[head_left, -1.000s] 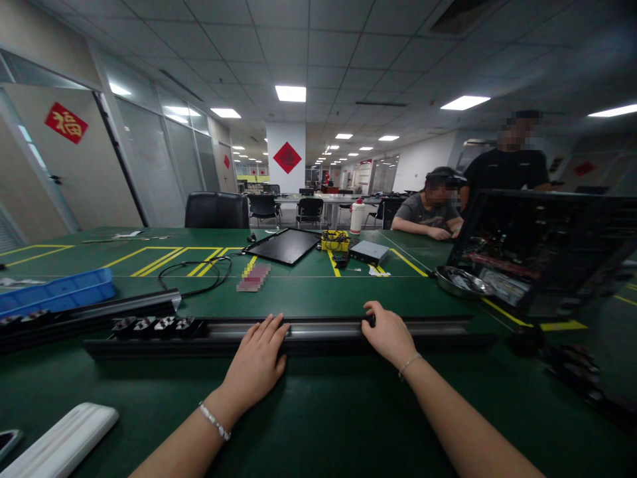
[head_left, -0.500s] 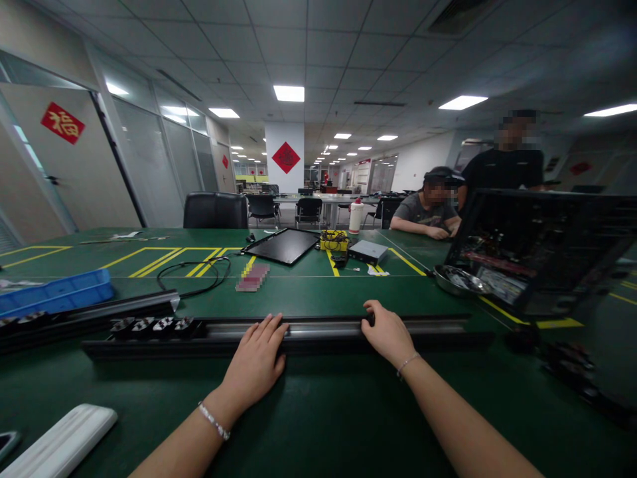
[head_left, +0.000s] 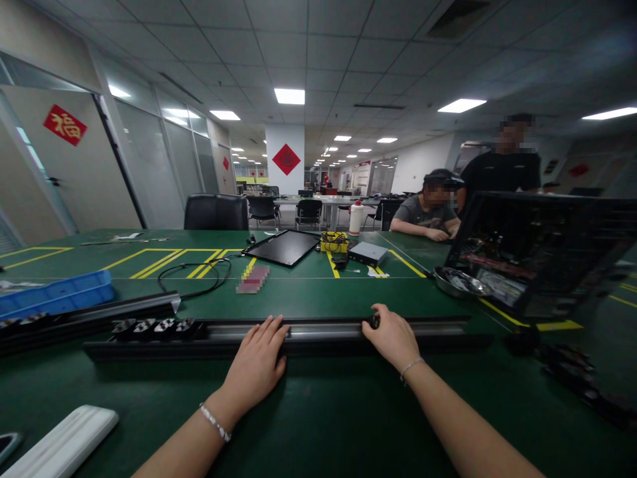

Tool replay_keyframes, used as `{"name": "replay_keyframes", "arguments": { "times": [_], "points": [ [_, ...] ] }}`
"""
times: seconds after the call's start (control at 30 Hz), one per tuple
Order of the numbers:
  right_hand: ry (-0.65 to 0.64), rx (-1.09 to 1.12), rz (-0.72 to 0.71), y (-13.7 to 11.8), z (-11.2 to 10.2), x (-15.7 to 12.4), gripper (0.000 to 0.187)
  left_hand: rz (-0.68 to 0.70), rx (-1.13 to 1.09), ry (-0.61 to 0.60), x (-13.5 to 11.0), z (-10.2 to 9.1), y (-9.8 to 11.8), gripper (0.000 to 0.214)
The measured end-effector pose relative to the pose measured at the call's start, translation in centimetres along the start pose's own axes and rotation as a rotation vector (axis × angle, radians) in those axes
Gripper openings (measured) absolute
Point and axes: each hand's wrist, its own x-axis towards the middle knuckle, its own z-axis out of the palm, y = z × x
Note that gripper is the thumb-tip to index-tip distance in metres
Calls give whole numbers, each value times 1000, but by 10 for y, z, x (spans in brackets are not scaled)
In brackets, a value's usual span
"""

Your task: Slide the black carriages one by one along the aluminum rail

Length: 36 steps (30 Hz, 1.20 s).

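Observation:
A long black rail (head_left: 323, 330) with a shiny metal channel lies across the green table in front of me. My left hand (head_left: 261, 352) rests flat on its middle, fingers stretched out. Farther right, my right hand (head_left: 391, 335) pinches a small dark part (head_left: 373, 321) between thumb and fingers at the channel; its exact kind does not show. In the rail's left end sits a row of several black modules (head_left: 154, 326) with pale metal tops.
A second rail (head_left: 134, 307) and a blue crate (head_left: 57, 292) are at left. An open computer case (head_left: 537, 259) and a metal bowl (head_left: 460, 281) stand at right. Beyond lie a black panel (head_left: 283, 247) and a grey box (head_left: 367, 253). Two people are at the far right.
My right hand has shifted very slightly right and turned a little, showing more of the small dark part. My left hand stays in place on the rail.

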Motion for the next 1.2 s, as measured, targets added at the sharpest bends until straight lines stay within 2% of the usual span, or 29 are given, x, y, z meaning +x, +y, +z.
{"name": "replay_keyframes", "arguments": {
  "times": [0.9,1.2],
  "points": [
    [-30,22,-1,3,-5,0,38,-5,-25,-2,0,3,-1,52],
    [25,-32,5,9,-1,1,41,-4,-4,0,1,0,2,51]
  ]
}}
